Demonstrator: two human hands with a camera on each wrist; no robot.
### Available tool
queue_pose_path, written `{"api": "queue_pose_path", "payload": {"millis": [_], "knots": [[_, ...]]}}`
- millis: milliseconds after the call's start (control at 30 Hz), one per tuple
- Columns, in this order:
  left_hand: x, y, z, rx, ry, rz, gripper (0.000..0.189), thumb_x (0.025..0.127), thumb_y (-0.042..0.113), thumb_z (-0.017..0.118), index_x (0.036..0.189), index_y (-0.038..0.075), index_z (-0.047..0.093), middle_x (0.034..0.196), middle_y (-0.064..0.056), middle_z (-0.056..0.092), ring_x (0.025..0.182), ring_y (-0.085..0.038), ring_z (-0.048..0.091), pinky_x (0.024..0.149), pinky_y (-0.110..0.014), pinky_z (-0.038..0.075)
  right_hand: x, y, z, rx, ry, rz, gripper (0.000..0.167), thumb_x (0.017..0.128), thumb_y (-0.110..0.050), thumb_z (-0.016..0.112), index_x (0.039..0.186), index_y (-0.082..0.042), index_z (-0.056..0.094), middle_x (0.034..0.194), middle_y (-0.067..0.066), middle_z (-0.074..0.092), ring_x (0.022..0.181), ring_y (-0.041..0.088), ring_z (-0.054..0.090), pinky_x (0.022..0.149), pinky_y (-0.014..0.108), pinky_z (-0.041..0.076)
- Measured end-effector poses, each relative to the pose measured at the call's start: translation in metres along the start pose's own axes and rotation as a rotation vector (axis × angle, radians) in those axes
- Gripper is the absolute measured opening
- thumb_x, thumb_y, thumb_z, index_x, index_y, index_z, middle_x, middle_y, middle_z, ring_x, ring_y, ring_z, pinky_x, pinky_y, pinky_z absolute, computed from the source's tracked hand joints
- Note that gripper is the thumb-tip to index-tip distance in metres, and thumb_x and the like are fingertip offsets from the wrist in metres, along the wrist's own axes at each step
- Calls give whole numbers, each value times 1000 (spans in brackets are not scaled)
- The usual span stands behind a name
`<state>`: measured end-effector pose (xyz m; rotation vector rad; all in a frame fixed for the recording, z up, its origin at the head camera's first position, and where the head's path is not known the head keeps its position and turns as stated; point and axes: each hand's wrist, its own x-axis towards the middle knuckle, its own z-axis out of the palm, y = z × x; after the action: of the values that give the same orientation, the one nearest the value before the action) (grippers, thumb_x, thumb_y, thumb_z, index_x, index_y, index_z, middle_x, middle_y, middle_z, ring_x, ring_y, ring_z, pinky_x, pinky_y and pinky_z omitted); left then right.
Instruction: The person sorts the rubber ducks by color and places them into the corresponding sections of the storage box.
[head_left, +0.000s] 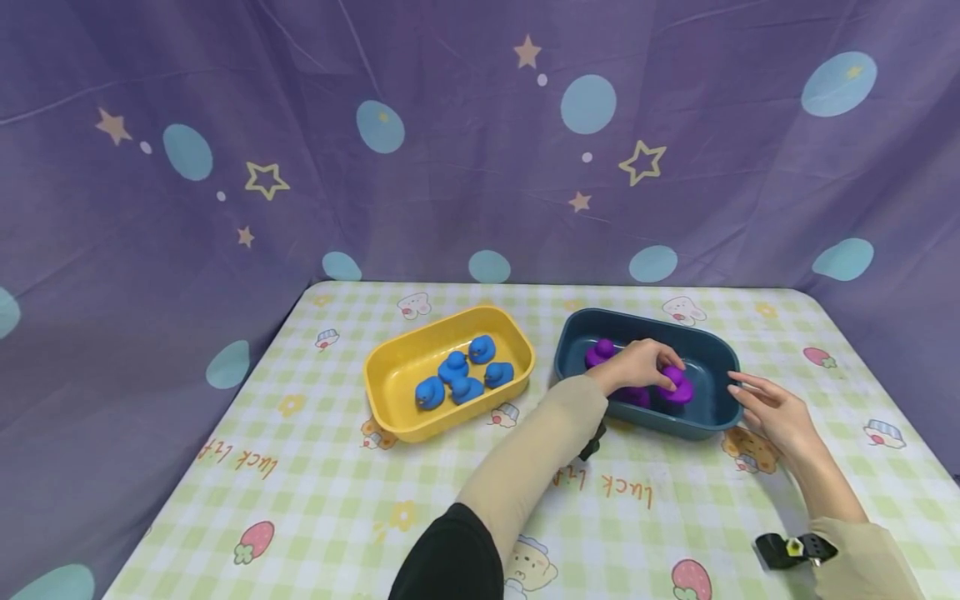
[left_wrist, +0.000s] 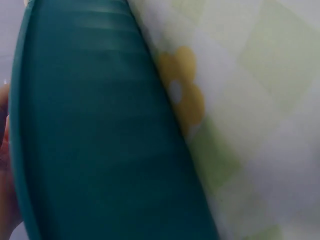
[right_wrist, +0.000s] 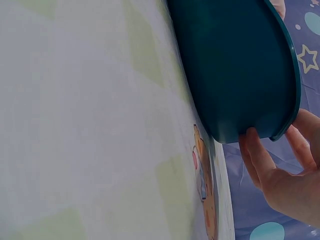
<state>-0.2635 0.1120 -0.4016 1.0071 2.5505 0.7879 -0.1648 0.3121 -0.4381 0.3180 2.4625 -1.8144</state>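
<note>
A purple rubber duck (head_left: 677, 390) sits near the right part of a dark teal bin (head_left: 716, 350). My left hand (head_left: 637, 364) reaches over the bin's near side and pinches this duck at its head between thumb and fingers. Two more purple ducks (head_left: 600, 353) lie in the bin, one partly hidden under the left wrist. At the bin's right end, my right hand (head_left: 780, 419) touches the rim and end wall with fairly straight fingers (right_wrist: 257, 150). The left wrist view shows mainly the bin's outer side wall (left_wrist: 100, 120); the ducks are hidden there.
Left of the teal bin stands a yellow bin (head_left: 390, 400) with several blue rubber ducks (head_left: 453, 367). Both rest on a checked, printed tablecloth (head_left: 322, 492). A purple patterned curtain (head_left: 465, 192) hangs behind and beside the table.
</note>
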Motion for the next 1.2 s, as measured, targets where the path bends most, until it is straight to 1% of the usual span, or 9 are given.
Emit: {"api": "queue_pose_path", "payload": {"millis": [67,133,333,467,533,800,1000,1100,1200], "knots": [[1,-1,3,1,-5,-10,30,72,16,73,102,19,67,100,9,65,92,2,53,74,-4,33,0,-1,0,-13,1,-2,55,83,-45,54,131,-20,45,130,23,32,81,-16,45,70,12,47],[2,-2,5,5,-7,-15,31,72,16,74,102,19,67,99,8,64,91,1,53,74,-4,33,1,0,0,-15,5,3,55,83,-45,54,130,-20,46,128,20,35,81,-17,45,70,12,47],[7,-5,11,33,-22,-12,32,71,15,74,102,19,67,100,10,64,92,2,52,76,-4,32,2,0,1,-3,15,17,53,82,-44,56,129,-20,48,110,-5,45,80,-15,47,69,12,47],[8,-6,14,61,-26,0,32,71,15,74,102,19,67,100,10,64,92,2,52,77,-4,31,2,-1,1,-16,15,12,52,83,-45,54,129,-23,47,125,15,40,81,-16,45,69,12,47],[8,-5,15,71,-28,4,32,71,15,75,102,19,67,100,10,64,93,2,52,77,-4,31,2,0,2,-7,26,20,48,82,-44,56,126,-25,50,130,19,37,81,-14,45,69,11,47],[9,-7,17,77,-21,1,32,71,14,75,101,18,67,100,10,64,93,2,52,76,-3,32,10,11,-3,-18,11,12,53,81,-47,56,128,-25,48,127,15,38,82,-14,47,69,12,47],[7,-8,16,72,-7,7,31,73,13,73,102,18,67,100,9,65,92,1,53,75,-3,32,19,25,-5,21,23,8,54,79,-47,59,127,-25,49,111,-5,44,80,-15,49,67,11,47],[5,-8,14,58,11,5,29,75,13,71,103,17,66,101,8,65,92,1,54,74,-4,33,17,22,-5,-13,15,-4,55,81,-47,57,129,-24,47,120,7,43,81,-16,47,67,10,46],[1,-6,11,36,30,8,28,77,14,69,105,16,65,102,6,64,93,0,55,74,-5,35,10,12,-3,-55,16,-1,55,82,-48,54,130,-24,45,132,23,32,80,-17,45,67,10,46]]}}
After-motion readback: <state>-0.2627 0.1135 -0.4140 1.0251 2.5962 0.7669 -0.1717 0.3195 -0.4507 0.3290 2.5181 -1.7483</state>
